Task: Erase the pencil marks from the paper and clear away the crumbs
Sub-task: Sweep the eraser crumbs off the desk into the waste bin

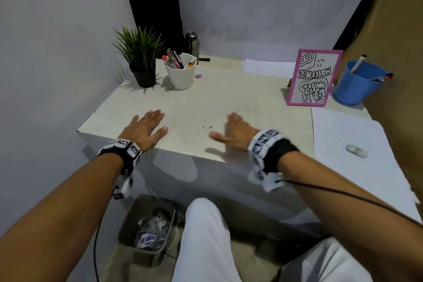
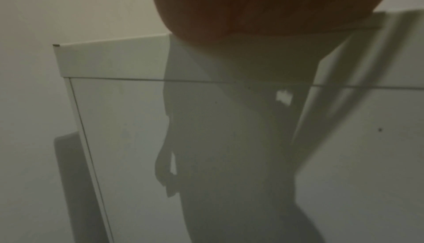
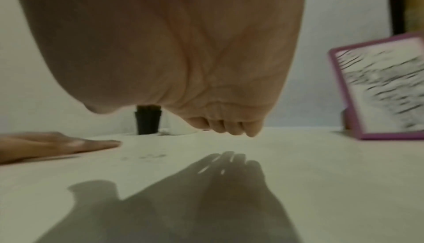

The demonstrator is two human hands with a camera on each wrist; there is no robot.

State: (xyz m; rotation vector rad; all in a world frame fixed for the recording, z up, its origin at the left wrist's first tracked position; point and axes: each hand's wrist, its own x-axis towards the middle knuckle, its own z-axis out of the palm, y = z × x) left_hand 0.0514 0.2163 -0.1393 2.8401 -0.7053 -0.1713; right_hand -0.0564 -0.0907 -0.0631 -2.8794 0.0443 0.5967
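Note:
Dark eraser crumbs (image 1: pixel 203 126) lie scattered near the middle of the off-white desk top (image 1: pixel 229 89). My left hand (image 1: pixel 152 125) rests flat on the desk to their left, fingers straight. My right hand (image 1: pixel 226 128) stands on its edge just right of the crumbs with straight fingers and holds nothing. In the right wrist view its fingertips (image 3: pixel 229 128) hover a little above the desk, with the crumbs (image 3: pixel 149 156) ahead and the left hand (image 3: pixel 57 143) beyond them. A white sheet of paper (image 1: pixel 343 130) lies at the right with a pale eraser (image 1: pixel 356 151) on it. I see no pencil marks on it.
An open waste bin (image 1: pixel 148 229) with crumpled trash stands on the floor below the desk's front edge (image 2: pixel 114 62). At the back are a potted plant (image 1: pixel 142 59), a white pen cup (image 1: pixel 180 71), a bottle (image 1: pixel 192 42), a pink-framed drawing (image 1: pixel 313 78) and a blue bucket (image 1: pixel 357 84).

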